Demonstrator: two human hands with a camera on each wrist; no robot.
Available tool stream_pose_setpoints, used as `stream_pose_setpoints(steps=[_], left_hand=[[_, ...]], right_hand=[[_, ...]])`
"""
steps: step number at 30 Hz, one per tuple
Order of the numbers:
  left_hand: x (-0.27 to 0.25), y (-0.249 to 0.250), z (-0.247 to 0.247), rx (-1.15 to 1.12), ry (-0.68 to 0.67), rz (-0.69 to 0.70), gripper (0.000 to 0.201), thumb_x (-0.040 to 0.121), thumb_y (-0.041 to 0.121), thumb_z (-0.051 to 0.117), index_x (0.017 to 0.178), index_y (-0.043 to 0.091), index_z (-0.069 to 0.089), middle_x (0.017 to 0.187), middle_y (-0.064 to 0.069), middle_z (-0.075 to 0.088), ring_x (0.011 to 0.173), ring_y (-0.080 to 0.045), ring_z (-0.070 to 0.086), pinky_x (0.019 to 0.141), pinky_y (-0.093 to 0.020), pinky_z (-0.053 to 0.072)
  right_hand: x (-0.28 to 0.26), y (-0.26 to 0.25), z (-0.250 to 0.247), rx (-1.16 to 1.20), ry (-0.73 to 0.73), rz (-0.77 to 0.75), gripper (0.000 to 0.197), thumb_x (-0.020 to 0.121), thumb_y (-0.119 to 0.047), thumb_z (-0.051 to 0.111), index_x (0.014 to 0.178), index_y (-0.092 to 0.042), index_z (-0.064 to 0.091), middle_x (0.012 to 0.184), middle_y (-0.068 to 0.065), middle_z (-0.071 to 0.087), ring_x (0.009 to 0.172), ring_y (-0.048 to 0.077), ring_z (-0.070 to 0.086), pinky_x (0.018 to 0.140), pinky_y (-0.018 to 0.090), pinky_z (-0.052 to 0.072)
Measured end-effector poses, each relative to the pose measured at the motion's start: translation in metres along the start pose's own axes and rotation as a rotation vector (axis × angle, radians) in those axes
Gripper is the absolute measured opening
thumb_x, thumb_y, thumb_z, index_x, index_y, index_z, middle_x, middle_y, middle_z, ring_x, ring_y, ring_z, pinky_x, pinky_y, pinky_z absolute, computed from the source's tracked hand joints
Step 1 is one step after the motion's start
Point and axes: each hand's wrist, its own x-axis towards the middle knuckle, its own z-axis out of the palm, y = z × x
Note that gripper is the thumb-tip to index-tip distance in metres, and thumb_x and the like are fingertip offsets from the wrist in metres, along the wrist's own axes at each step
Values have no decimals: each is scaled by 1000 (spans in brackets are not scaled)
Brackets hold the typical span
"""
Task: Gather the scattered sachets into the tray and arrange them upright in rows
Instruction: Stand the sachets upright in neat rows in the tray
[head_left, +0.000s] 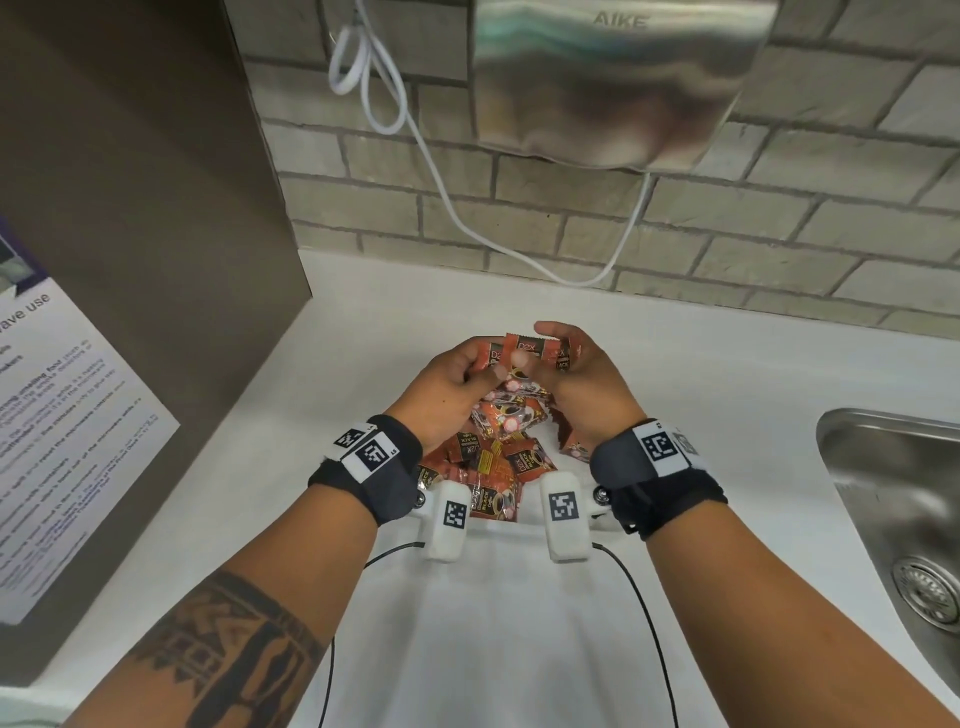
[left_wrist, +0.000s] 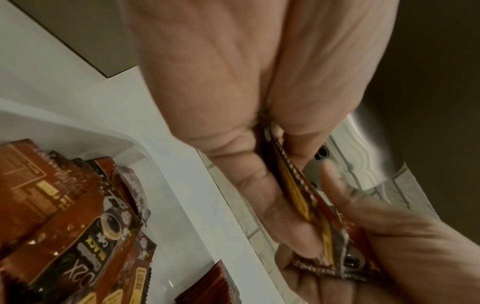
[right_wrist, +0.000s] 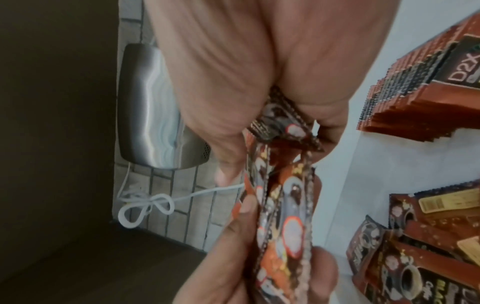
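Both hands, left hand (head_left: 451, 385) and right hand (head_left: 584, 387), meet above the white worktop (head_left: 675, 364), each pinching the same small bundle of coffee sachets (head_left: 530, 353). Beneath them the white tray (left_wrist: 166, 185) holds loose sachets (head_left: 493, 457) lying jumbled; a neat upright row (right_wrist: 405, 86) stands beside them.

tray (head_left: 519, 535) mostly hidden by wrists, poster (head_left: 62, 441) text blurred
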Motion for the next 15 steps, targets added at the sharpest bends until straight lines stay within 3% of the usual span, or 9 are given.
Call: stream_pose_setpoints(steps=[2, 4, 5, 8, 10, 13, 15], left_hand=[[-2, 1, 1, -70, -53, -30, 28, 101, 29, 61, 129, 31, 61, 121, -3, 68, 104, -19, 67, 65, -39, 59], [-2, 0, 0, -215, -115, -86, 38, 97, 20, 66, 134, 28, 58, 128, -6, 66, 111, -23, 67, 72, -42, 61], [-2, -1, -2, -268, -138, -105, 45, 94, 15, 69, 136, 28, 57, 131, -9, 64, 111, -25, 68, 77, -43, 61], [0, -3, -8, -313, -141, -136, 54, 90, 4, 72, 135, 27, 57, 134, -12, 61, 107, -25, 69, 77, -42, 61], [3, -4, -10, -319, -115, -145, 54, 88, 1, 73, 133, 27, 59, 132, -14, 63, 105, -27, 70, 76, -44, 62], [6, -3, -11, -278, -69, -131, 54, 86, 1, 75, 129, 29, 62, 126, -14, 67, 104, -32, 68, 88, -63, 54], [7, -3, -12, -260, -56, -127, 55, 86, -1, 76, 130, 29, 62, 125, -14, 68, 104, -33, 69, 90, -71, 50]], right_hand=[[2, 2, 3, 56, -3, 4, 40, 82, -11, 80, 119, -12, 64, 106, 9, 75, 97, 24, 72, 86, 38, 59], [4, 1, 1, 93, 29, 9, 33, 87, -1, 73, 118, -8, 64, 102, 13, 75, 91, 27, 73, 76, 35, 61], [4, 2, -1, 109, 39, 16, 30, 89, 2, 68, 118, -8, 65, 102, 14, 74, 90, 28, 73, 73, 34, 61], [7, 4, -7, 182, 23, 52, 30, 96, 4, 54, 120, -11, 65, 106, 17, 74, 96, 32, 72, 82, 43, 60], [7, 4, -9, 235, 2, 92, 31, 99, 3, 47, 122, -12, 63, 102, 15, 75, 92, 27, 74, 78, 41, 59], [9, 1, -9, 277, 41, 81, 33, 99, 6, 43, 121, -12, 60, 95, 11, 71, 85, 23, 72, 73, 35, 58], [10, 2, -9, 240, 97, 52, 24, 97, 1, 53, 116, -13, 60, 88, 9, 61, 74, 20, 64, 70, 33, 54]])
